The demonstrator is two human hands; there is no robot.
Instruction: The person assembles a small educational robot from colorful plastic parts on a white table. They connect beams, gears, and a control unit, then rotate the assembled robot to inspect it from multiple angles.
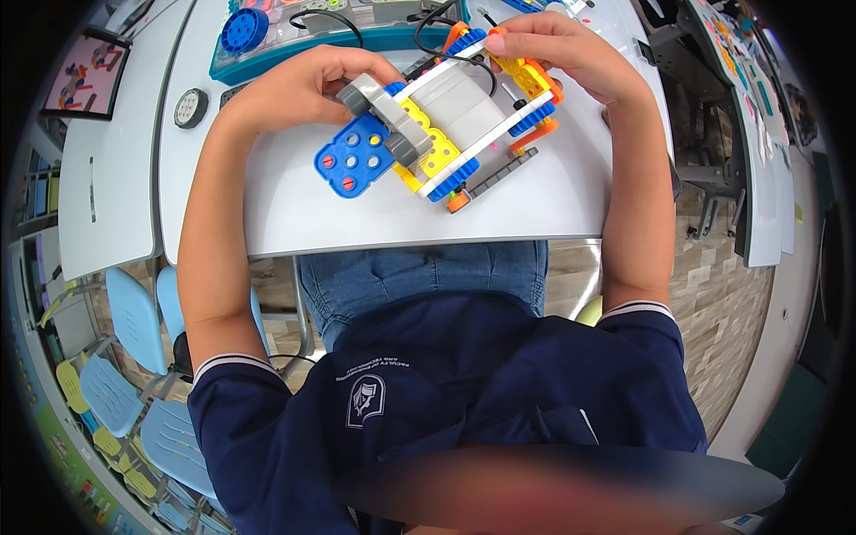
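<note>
Over the white table, a toy construction-kit model [464,102] is held tilted between my hands. It has white side beams, a grey block in the middle, yellow plates, blue gears, orange links and dark grey bars. My left hand [299,87] is closed on its left end, by the grey wheels [406,147]; the fingertips are partly hidden behind it. At the far right corner, the fingers of my right hand [562,53] pinch the orange and yellow parts. Below my left hand, a blue plate [355,156] with round pegs juts out from the model. Black cables loop over its far side.
A clear storage box with a teal rim [267,67] stands behind the model, with a blue wheel [244,31] at its left. A grey-and-white wheel [191,108] lies left of my arm. Farther left is a screen [86,74]; light blue chairs [134,316] stand below.
</note>
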